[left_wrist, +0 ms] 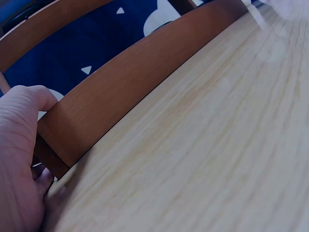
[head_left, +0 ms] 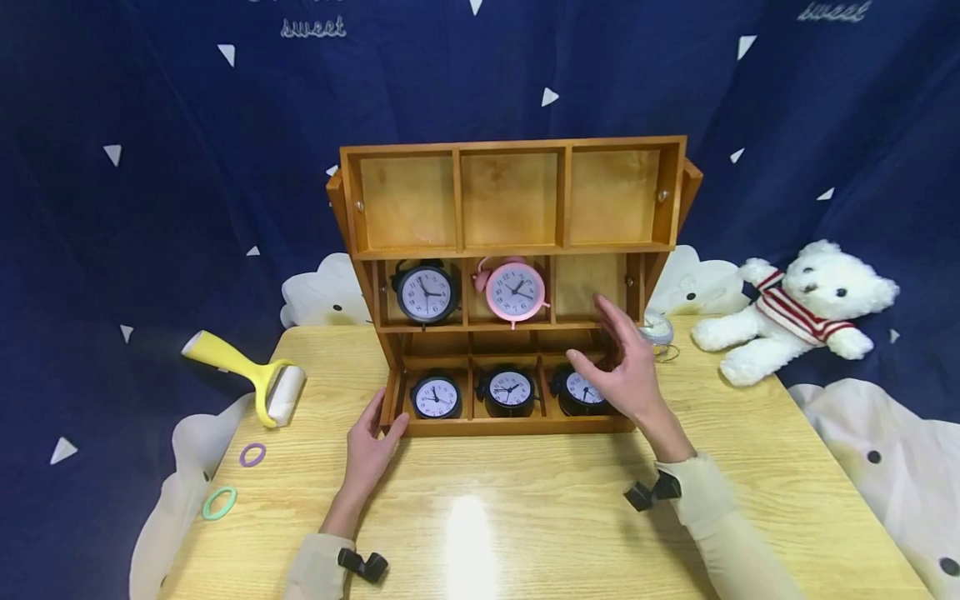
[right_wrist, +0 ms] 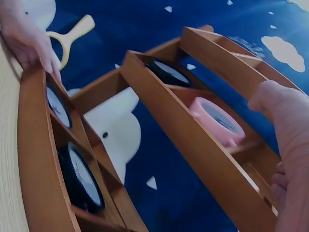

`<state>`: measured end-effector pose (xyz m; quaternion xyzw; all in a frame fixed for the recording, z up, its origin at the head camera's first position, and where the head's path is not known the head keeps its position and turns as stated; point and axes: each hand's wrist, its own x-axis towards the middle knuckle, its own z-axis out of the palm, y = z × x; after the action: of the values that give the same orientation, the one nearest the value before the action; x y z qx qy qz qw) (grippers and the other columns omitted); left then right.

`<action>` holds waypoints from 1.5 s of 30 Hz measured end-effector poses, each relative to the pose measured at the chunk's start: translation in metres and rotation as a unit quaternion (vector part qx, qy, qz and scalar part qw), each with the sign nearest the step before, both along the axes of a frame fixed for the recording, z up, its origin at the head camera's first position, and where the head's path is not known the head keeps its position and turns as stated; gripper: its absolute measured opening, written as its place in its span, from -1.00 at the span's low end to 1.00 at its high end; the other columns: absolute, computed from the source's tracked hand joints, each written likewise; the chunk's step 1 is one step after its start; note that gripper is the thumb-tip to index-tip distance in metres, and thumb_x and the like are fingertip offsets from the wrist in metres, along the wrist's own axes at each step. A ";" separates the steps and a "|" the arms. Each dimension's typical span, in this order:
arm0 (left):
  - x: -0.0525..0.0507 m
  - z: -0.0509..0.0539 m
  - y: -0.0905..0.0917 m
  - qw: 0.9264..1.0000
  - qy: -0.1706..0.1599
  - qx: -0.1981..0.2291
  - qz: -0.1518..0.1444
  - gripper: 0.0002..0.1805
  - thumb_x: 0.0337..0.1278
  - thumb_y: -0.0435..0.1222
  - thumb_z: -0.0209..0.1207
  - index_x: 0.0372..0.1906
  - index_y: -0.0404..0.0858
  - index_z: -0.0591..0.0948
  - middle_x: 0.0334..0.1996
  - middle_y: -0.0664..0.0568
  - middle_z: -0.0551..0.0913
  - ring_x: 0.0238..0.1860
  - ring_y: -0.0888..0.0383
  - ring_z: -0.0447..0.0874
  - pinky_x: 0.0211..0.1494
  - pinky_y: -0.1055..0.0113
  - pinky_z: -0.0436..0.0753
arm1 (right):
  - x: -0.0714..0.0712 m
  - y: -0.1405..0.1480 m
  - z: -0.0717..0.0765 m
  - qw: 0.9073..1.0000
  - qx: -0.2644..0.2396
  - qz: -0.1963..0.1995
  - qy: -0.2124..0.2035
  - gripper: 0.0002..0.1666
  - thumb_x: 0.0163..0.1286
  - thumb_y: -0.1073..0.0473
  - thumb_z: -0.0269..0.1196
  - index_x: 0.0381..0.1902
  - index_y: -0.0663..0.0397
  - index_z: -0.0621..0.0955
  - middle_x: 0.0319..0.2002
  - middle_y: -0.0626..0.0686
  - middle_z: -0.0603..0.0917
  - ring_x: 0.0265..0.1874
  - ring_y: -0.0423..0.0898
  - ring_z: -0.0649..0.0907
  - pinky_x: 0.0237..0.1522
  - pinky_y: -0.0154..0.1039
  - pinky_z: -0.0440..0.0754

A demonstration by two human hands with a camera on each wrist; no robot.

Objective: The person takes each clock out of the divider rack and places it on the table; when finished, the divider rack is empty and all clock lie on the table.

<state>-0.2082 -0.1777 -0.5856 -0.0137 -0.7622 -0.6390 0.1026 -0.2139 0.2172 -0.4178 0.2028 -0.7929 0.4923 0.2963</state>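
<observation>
A tiered wooden shelf (head_left: 510,427) stands on the table. My left hand (head_left: 369,446) holds its lower left corner, thumb on the front rim and fingers along the side. My right hand (head_left: 632,375) is raised before the shelf's right side, thumb and fingers spread apart, with nothing seen between them. Black alarm clocks fill the bottom row: left clock (head_left: 437,397), middle clock (head_left: 510,390) and right clock (head_left: 583,390), the last partly hidden by my right hand. In the middle tier sit a black clock (head_left: 426,293) and a pink alarm clock (head_left: 515,292).
A pale, silvery clock (head_left: 657,329) stands on the table beyond my right hand. A white teddy bear (head_left: 798,312) sits at the right. A yellow-handled roller (head_left: 258,375), a purple ring (head_left: 252,454) and a green ring (head_left: 220,503) lie at the left.
</observation>
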 end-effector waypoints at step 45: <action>0.002 0.004 0.000 1.000 -0.011 0.001 -0.002 -0.24 0.38 -0.26 0.35 0.57 -0.33 0.33 0.52 -0.27 0.37 0.51 -0.18 0.35 0.56 0.11 0.33 | -0.059 -0.083 0.031 0.979 0.193 -0.065 -0.018 0.03 0.06 0.08 0.64 0.39 0.37 0.43 0.24 0.35 0.55 0.22 0.26 0.53 0.30 0.20 0.58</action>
<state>-0.2062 -0.1779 -0.5815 -0.0082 -0.7628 -0.6399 0.0931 -0.2725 0.1338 -0.3865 0.1958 -0.8897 0.3129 0.2685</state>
